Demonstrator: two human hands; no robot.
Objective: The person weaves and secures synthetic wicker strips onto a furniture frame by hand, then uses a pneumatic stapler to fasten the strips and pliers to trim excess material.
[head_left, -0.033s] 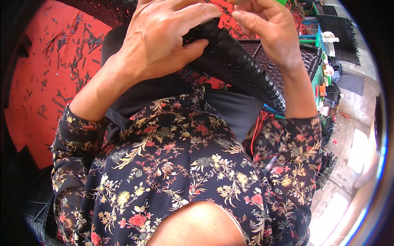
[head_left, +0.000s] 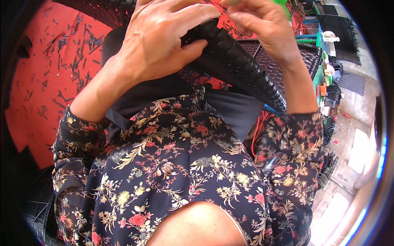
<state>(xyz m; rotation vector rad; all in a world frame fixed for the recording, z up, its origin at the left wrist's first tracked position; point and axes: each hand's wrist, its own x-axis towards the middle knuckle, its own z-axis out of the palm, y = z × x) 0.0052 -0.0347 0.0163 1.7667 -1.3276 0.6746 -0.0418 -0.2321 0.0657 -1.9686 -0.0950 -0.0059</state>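
A black woven wicker piece (head_left: 242,57) slants across my lap, its rim wrapped in a glossy flat strip. Around the upper end of that rim my left hand (head_left: 158,43) is closed, thumb on the near side and fingers over the top. My right hand (head_left: 266,30) is raised just right of the rim's end, apart from it as far as I can see. Its fingers are bent inward and partly cut off by the upper edge of the picture. Something bright green (head_left: 282,7) shows against this hand; its kind is hidden.
Black strip offcuts (head_left: 76,61) litter a red floor covering (head_left: 30,98) on the left. Another dark woven panel (head_left: 303,55) lies beyond my right wrist. Red cords (head_left: 258,129) hang near my right elbow. Black mesh panels (head_left: 338,35) stand farther right on grey floor.
My right hand has shifted slightly left, and more of the green thing beside it shows. My left hand and the wicker piece have stayed almost still.
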